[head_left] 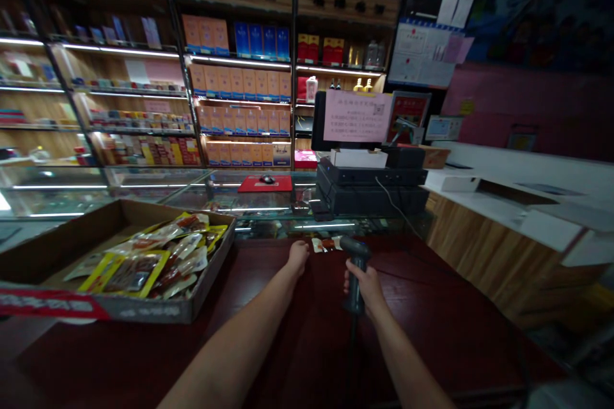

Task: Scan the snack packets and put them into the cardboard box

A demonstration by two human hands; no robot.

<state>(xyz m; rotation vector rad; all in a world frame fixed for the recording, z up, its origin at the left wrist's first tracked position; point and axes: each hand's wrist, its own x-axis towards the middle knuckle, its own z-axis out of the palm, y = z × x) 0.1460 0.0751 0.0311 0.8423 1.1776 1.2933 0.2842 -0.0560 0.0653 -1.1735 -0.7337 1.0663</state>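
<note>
In the head view, my right hand (365, 280) is wrapped round the handle of a dark barcode scanner (355, 248). The scanner's head is up, above a small snack packet (327, 244) that lies on the dark red tabletop (321, 332). Just left of that packet, my left hand (298, 257) is closed in a fist near the table's far edge; its inner side is hidden, so I cannot tell whether it holds anything. On my left stands a shallow cardboard box (211, 281) with several packaged snacks (139, 271) heaped in its right part.
Beyond the table is a glass display counter (268, 209) with a computer mouse on a red mat (254, 185). A till monitor (319, 121) carrying a pink notice stands on dark units (374, 200) at centre right. Stocked shelves (240, 80) line the back; a wood-fronted counter (494, 249) stands right.
</note>
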